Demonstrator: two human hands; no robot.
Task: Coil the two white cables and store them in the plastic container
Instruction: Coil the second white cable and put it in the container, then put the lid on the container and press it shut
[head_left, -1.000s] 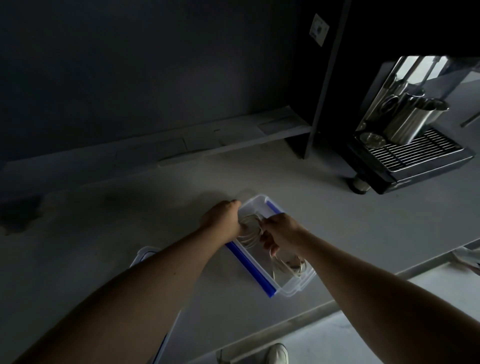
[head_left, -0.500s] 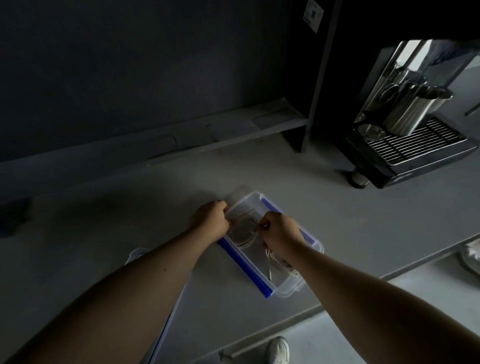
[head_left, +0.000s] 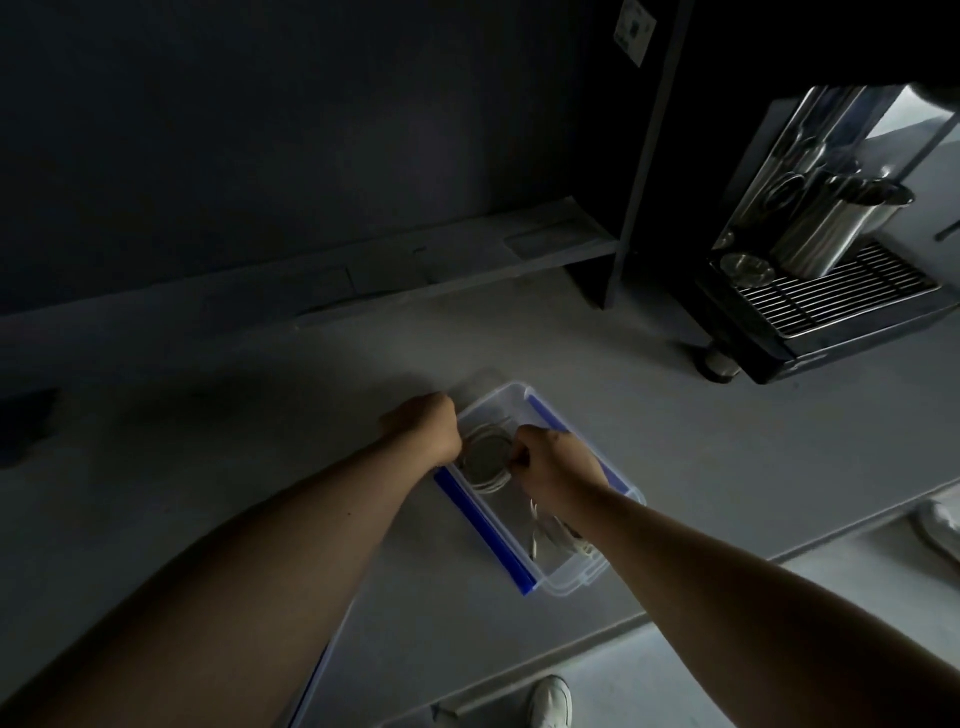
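Note:
A clear plastic container (head_left: 574, 586) with blue side clips sits on the grey counter. A coiled white cable (head_left: 485, 460) lies in its far half, low inside the box. My left hand (head_left: 423, 423) is closed at the container's far left rim, touching the coil's left side. My right hand (head_left: 556, 467) is inside the box, its fingers pinched on the coil's right side. A second white cable (head_left: 558, 535) lies bunched in the near end, partly hidden under my right wrist.
The container's lid (head_left: 311, 686) lies under my left forearm, only its blue edge showing. A coffee machine (head_left: 831, 301) with a steel jug (head_left: 831, 223) stands at the right. The counter's front edge runs just beyond the box; a shoe (head_left: 550, 701) shows below.
Both hands have lowered the coil deeper into the container's far half. My left hand has shifted out toward the rim. The view has drifted slightly.

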